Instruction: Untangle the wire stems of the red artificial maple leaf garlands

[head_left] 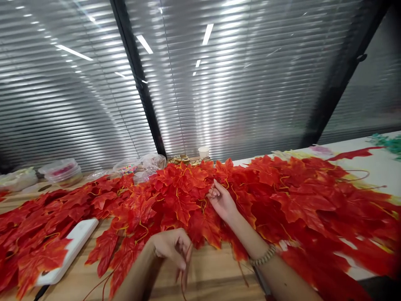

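Artificial red maple leaves (183, 205) with yellow edges and stems lie in a thick heap across the table in front of me. My left hand (173, 246) hangs over bare wood at the near edge of the heap, fingers bent downward and closed. A thin reddish-brown stem (183, 286) runs through its fingers and drops below them. Further forward, my right hand (222, 201) is just over the leaves with its fingers curled together. Whatever those fingers pinch, if anything, is too small to make out. A beaded bracelet (263, 256) circles the right wrist.
A white power strip (73, 251) lies at the left, partly under leaves. Along the back stand clear plastic tubs (61, 170), plastic bags (153, 162) and a white paper cup (203, 151). Green foliage (387, 143) is at the far right. Glass with blinds (238, 92) rises behind the table.
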The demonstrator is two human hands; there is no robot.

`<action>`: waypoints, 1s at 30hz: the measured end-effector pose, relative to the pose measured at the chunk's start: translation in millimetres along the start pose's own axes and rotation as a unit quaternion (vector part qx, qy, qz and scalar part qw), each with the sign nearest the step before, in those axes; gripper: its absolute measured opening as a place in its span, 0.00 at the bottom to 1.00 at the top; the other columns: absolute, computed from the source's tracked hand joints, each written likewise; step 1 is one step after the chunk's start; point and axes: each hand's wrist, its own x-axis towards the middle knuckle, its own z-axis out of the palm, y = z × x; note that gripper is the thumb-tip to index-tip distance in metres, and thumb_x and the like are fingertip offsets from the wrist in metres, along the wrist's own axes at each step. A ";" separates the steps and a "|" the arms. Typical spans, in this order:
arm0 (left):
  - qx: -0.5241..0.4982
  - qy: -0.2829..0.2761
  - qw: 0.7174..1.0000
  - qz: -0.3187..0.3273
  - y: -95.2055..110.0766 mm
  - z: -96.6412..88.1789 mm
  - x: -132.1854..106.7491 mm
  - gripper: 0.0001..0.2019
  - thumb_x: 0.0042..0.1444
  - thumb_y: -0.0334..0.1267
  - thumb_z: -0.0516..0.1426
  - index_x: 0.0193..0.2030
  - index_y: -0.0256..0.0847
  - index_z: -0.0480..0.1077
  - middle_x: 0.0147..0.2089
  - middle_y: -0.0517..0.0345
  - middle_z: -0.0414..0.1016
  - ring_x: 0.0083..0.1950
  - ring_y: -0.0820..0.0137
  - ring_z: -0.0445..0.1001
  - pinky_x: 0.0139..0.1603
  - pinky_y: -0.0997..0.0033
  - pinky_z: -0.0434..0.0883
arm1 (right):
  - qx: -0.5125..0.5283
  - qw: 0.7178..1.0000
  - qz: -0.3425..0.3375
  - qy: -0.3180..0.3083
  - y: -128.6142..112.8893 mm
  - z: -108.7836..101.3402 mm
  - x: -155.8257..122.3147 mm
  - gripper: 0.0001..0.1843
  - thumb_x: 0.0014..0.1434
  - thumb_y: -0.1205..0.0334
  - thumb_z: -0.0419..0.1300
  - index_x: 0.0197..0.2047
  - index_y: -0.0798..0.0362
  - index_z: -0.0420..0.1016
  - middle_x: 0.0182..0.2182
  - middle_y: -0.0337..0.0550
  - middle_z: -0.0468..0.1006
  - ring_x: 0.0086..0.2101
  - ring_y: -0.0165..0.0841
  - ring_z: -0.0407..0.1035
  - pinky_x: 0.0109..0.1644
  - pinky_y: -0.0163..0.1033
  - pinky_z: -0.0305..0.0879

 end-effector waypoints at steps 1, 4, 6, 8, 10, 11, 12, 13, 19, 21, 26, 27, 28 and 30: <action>-0.001 -0.024 1.000 -0.016 -0.8 -0.2 0.7 0.17 0.30 0.42 0.69 0.21 0.32 0.70 0.15 0.54 0.73 0.17 0.64 0.73 0.11 0.74 0.66 | -0.003 1.000 -0.007 -0.010 -0.1 2.0 -1.6 0.14 0.45 0.64 0.67 0.19 0.55 0.65 0.11 0.27 0.58 0.16 0.20 0.56 0.21 0.26 0.58; -0.009 -0.076 0.996 -0.038 -1.9 1.7 2.2 0.17 0.31 0.43 0.68 0.22 0.32 0.72 0.17 0.51 0.75 0.20 0.61 0.75 0.14 0.70 0.69 | -0.019 0.999 -0.018 -0.028 -0.8 10.2 -7.3 0.13 0.46 0.64 0.67 0.20 0.56 0.66 0.11 0.27 0.58 0.15 0.20 0.55 0.20 0.26 0.56; -0.007 -0.061 0.998 -0.017 -1.8 4.0 3.1 0.16 0.33 0.43 0.68 0.23 0.31 0.72 0.19 0.49 0.76 0.22 0.60 0.76 0.17 0.69 0.70 | -0.022 0.999 -0.024 -0.028 -1.9 14.5 -10.0 0.12 0.46 0.65 0.67 0.20 0.56 0.66 0.11 0.27 0.58 0.15 0.19 0.54 0.20 0.26 0.55; -0.015 -0.018 0.999 0.032 -2.0 5.7 4.3 0.15 0.35 0.42 0.67 0.23 0.31 0.72 0.20 0.48 0.76 0.21 0.63 0.76 0.19 0.71 0.71 | -0.021 0.999 -0.035 -0.023 -3.4 15.6 -10.4 0.12 0.45 0.65 0.67 0.21 0.56 0.66 0.11 0.27 0.57 0.15 0.19 0.52 0.19 0.26 0.54; -0.043 0.023 0.994 0.099 -3.2 6.0 6.1 0.15 0.36 0.41 0.67 0.22 0.32 0.71 0.19 0.50 0.76 0.19 0.65 0.75 0.17 0.74 0.70 | -0.020 0.999 -0.039 -0.012 -4.5 13.4 -8.9 0.13 0.45 0.64 0.67 0.20 0.55 0.65 0.11 0.26 0.56 0.15 0.19 0.51 0.19 0.26 0.53; -0.059 0.039 0.989 0.132 -4.2 5.6 7.1 0.15 0.37 0.41 0.67 0.22 0.32 0.70 0.19 0.50 0.76 0.19 0.66 0.75 0.15 0.76 0.68 | -0.019 0.999 -0.039 -0.006 -4.5 11.5 -7.8 0.14 0.45 0.64 0.67 0.20 0.55 0.64 0.11 0.26 0.55 0.14 0.19 0.50 0.19 0.26 0.53; -0.072 0.055 0.983 0.161 -5.3 5.0 8.1 0.14 0.38 0.41 0.66 0.23 0.33 0.69 0.19 0.51 0.76 0.18 0.66 0.75 0.13 0.77 0.67 | -0.019 0.999 -0.037 0.000 -4.2 9.5 -6.6 0.14 0.45 0.64 0.67 0.20 0.55 0.64 0.11 0.26 0.55 0.14 0.19 0.50 0.18 0.26 0.52; -0.083 0.068 0.976 0.190 -6.5 4.2 8.9 0.14 0.39 0.41 0.66 0.24 0.33 0.68 0.19 0.52 0.76 0.18 0.65 0.75 0.12 0.78 0.66 | -0.018 0.999 -0.034 0.006 -3.6 7.5 -5.6 0.15 0.45 0.64 0.67 0.20 0.55 0.63 0.11 0.26 0.55 0.14 0.19 0.50 0.18 0.26 0.52; -0.109 0.124 0.920 0.354 -5.9 -2.4 5.1 0.12 0.45 0.42 0.63 0.25 0.34 0.68 0.16 0.59 0.72 0.14 0.73 0.71 0.10 0.83 0.65 | -0.009 1.000 -0.019 0.014 -2.0 5.7 -5.7 0.17 0.46 0.63 0.67 0.19 0.55 0.61 0.12 0.27 0.54 0.15 0.20 0.48 0.19 0.27 0.53; -0.119 0.179 0.884 0.415 -0.3 -2.0 1.2 0.11 0.47 0.41 0.62 0.27 0.35 0.68 0.15 0.63 0.70 0.12 0.77 0.69 0.10 0.87 0.63 | -0.006 1.000 -0.012 0.000 -4.1 9.8 -9.7 0.17 0.46 0.63 0.67 0.19 0.55 0.61 0.13 0.27 0.54 0.15 0.20 0.47 0.19 0.27 0.53; -0.144 0.318 0.811 0.470 13.3 5.4 -4.2 0.11 0.44 0.39 0.64 0.33 0.36 0.71 0.18 0.66 0.69 0.13 0.83 0.67 0.11 0.91 0.63 | -0.015 0.999 0.013 -0.048 -5.9 18.2 -18.6 0.18 0.47 0.61 0.66 0.19 0.55 0.60 0.12 0.27 0.52 0.15 0.20 0.47 0.20 0.27 0.52; -0.153 0.331 0.801 0.475 14.3 6.6 -4.5 0.13 0.42 0.38 0.65 0.34 0.36 0.72 0.19 0.66 0.69 0.14 0.83 0.68 0.12 0.91 0.64 | -0.014 0.999 0.018 -0.049 -5.1 17.9 -18.4 0.18 0.47 0.60 0.66 0.18 0.55 0.60 0.11 0.27 0.52 0.15 0.20 0.47 0.19 0.27 0.52; -0.165 0.340 0.791 0.481 14.6 7.1 -4.8 0.14 0.41 0.37 0.66 0.36 0.37 0.72 0.20 0.66 0.69 0.16 0.83 0.69 0.14 0.92 0.65 | -0.011 0.999 0.024 -0.048 -4.1 16.9 -17.6 0.19 0.46 0.60 0.67 0.18 0.55 0.60 0.11 0.27 0.52 0.15 0.21 0.48 0.19 0.27 0.52; -0.193 0.350 0.773 0.493 14.2 6.4 -5.5 0.18 0.37 0.32 0.67 0.38 0.39 0.72 0.23 0.67 0.71 0.20 0.83 0.71 0.18 0.92 0.68 | -0.005 0.999 0.031 -0.039 -2.6 13.7 -14.5 0.18 0.45 0.61 0.68 0.18 0.55 0.61 0.11 0.28 0.53 0.15 0.21 0.48 0.20 0.27 0.53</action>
